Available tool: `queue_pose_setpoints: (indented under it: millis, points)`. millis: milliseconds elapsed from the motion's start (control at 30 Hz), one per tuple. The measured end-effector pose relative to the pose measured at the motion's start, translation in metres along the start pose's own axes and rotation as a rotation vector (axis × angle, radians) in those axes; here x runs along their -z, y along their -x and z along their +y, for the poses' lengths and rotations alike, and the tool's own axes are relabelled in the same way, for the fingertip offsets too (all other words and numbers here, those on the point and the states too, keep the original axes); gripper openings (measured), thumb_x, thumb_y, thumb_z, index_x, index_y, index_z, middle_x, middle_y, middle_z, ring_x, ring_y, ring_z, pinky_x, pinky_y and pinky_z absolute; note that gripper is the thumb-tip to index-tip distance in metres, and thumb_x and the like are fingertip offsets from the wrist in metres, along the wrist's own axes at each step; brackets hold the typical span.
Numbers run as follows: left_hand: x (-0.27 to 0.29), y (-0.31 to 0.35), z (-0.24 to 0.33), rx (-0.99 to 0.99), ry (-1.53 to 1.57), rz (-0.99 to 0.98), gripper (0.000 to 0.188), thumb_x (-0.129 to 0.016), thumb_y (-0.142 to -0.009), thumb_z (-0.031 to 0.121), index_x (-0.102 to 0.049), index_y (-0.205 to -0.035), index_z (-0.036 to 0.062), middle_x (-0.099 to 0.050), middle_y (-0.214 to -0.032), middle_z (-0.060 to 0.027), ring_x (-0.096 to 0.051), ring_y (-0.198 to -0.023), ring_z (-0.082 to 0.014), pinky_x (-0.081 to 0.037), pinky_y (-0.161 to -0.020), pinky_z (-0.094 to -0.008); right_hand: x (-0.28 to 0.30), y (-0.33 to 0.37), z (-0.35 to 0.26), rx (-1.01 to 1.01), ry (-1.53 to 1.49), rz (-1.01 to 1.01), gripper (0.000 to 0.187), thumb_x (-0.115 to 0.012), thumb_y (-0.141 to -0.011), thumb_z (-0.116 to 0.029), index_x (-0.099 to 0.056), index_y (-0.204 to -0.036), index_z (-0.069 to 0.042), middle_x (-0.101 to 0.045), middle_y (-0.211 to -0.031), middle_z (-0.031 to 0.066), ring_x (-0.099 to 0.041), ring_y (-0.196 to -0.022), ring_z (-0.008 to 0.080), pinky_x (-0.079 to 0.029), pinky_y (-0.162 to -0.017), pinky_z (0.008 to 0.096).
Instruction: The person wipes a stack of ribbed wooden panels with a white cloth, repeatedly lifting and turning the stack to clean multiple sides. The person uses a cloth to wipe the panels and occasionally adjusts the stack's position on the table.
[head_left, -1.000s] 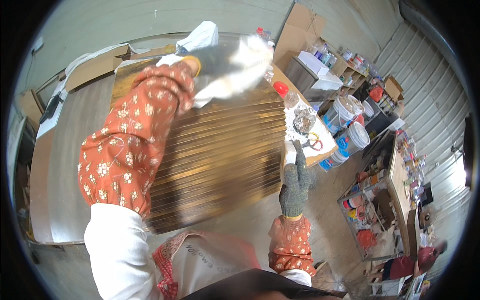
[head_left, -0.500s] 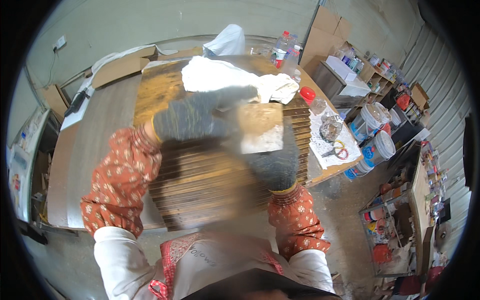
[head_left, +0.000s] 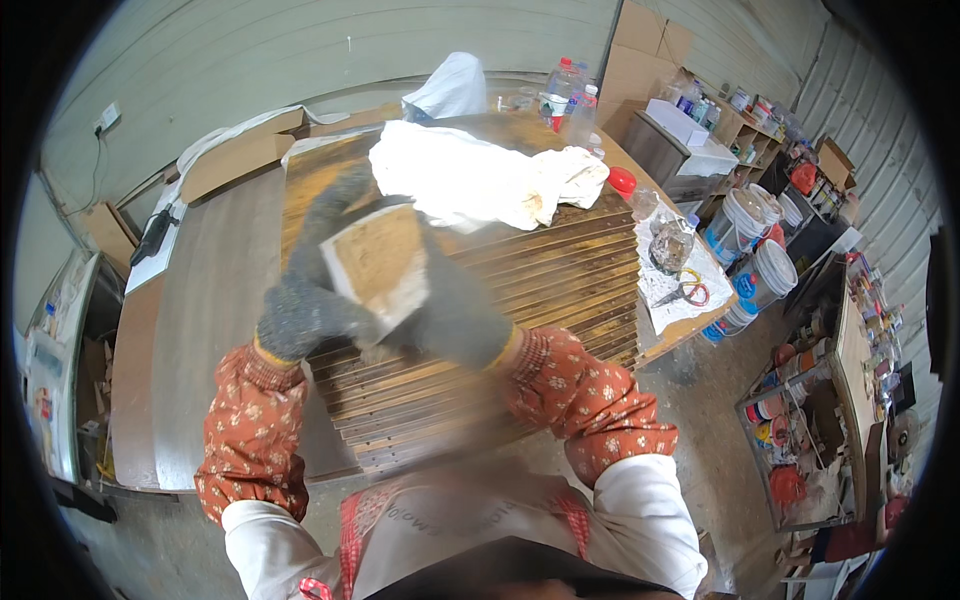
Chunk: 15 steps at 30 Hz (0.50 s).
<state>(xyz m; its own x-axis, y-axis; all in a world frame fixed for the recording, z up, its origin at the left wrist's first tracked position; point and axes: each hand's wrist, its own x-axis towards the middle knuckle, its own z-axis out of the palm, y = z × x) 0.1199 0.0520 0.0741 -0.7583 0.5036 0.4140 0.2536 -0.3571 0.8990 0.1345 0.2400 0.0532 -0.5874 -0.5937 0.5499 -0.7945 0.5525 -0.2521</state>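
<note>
A squarish block [head_left: 380, 262] with a tan, stained face and whitish edges is held over the left part of a dark brown ribbed wooden panel [head_left: 540, 270]. My left hand [head_left: 312, 310], in a dark grey knitted glove, grips it from the left. My right hand [head_left: 455, 315], gloved alike and smeared by motion, closes on its right side. The block's underside and most fingertips are hidden, and its exact kind does not show. Beyond my hands a white cloth [head_left: 460, 170] lies crumpled on the panel's far part.
Right of the panel, scissors [head_left: 685, 290] and a jar [head_left: 670, 245] sit on white paper near a red lid [head_left: 621, 181]. Plastic bottles [head_left: 583, 115] stand at the back. White buckets [head_left: 770, 272] and a crowded shelf unit [head_left: 800, 420] stand to the right.
Both hands have swept left with the block, from the panel's right side to its left. The block is now tilted. The view has shifted slightly.
</note>
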Motion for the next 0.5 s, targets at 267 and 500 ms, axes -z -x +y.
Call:
queue_pose_setpoints:
  millis: [267, 500]
  points:
    - [-0.004, 0.043, 0.016, -0.090, 0.377, 0.419, 0.101, -0.090, -0.067, 0.023, -0.032, -0.148, 0.0078, -0.046, -0.142, -0.0163, -0.049, -0.128, -0.0322, -0.043, -0.108, -0.0511, 0.072, -0.004, 0.076, 0.065, 0.147, 0.057, 0.046, -0.053, -0.094, -0.036, -0.055, -0.134, -0.013, -0.059, -0.127, 0.0154, -0.058, -0.117, 0.0341, -0.046, -0.097, 0.0486]
    - [-0.086, 0.023, -0.059, -0.196, -0.943, 0.506, 0.082, -0.086, -0.064, 0.007, -0.049, -0.138, 0.0049, -0.052, -0.139, -0.0136, -0.051, -0.127, -0.0270, -0.042, -0.107, -0.0420, 0.089, 0.033, 0.214, -0.006, 0.504, -0.158, 0.050, -0.050, -0.095, -0.051, -0.060, -0.132, -0.019, -0.056, -0.136, 0.0174, -0.056, -0.121, 0.0342, -0.043, -0.101, 0.0495]
